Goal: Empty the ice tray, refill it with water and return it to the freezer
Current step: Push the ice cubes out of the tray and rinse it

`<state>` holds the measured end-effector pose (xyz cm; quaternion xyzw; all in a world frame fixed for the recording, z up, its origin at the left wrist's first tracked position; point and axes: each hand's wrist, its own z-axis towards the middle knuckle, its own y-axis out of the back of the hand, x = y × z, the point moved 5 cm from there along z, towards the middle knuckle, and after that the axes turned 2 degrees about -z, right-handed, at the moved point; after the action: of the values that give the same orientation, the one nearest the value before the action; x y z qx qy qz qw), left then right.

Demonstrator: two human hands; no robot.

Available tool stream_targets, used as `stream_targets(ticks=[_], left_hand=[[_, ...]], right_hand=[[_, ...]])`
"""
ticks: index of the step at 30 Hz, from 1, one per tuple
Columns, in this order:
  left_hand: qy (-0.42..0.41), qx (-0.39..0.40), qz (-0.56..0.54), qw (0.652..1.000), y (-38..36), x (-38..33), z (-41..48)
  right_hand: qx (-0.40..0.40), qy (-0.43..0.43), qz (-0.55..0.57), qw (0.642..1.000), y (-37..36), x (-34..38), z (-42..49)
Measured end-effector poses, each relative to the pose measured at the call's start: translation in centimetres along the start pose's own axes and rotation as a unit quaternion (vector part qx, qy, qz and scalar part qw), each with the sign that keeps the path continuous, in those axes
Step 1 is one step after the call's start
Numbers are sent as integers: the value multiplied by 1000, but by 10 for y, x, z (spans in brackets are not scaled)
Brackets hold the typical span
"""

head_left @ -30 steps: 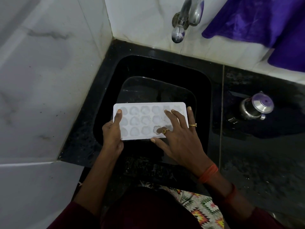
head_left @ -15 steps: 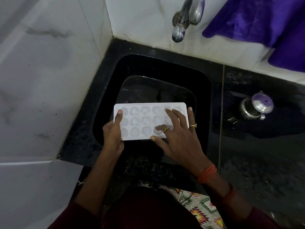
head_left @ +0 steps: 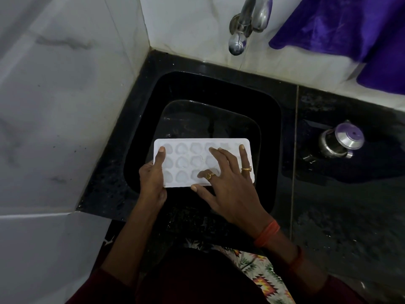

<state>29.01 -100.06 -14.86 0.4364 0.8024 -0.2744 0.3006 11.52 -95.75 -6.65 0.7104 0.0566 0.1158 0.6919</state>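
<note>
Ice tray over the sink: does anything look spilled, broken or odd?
Nothing stands out. The ice tray looks whole, held over the sink: left hand grips its end, right hand rests spread on top.

The light is dim and cool. The white wall tiles (head_left: 65,110) read grey-blue, and the black sink (head_left: 219,88) swallows nearly all detail. Small glints sit on the tap (head_left: 236,42) and the steel jug (head_left: 341,141). The white tray (head_left: 186,159) stands out, slightly soft. Tile lines bow toward the frame edges.
</note>
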Motion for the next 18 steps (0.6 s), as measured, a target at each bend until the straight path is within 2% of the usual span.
stream_targets(ticks=[12, 18], left_hand=[[-2, 7, 0, 1000, -2, -1, -1], [-5, 3, 1, 1000, -3, -4, -1]], right_hand=[[42, 10, -37, 998, -7, 7, 2], [21, 15, -37, 999, -3, 7, 3]])
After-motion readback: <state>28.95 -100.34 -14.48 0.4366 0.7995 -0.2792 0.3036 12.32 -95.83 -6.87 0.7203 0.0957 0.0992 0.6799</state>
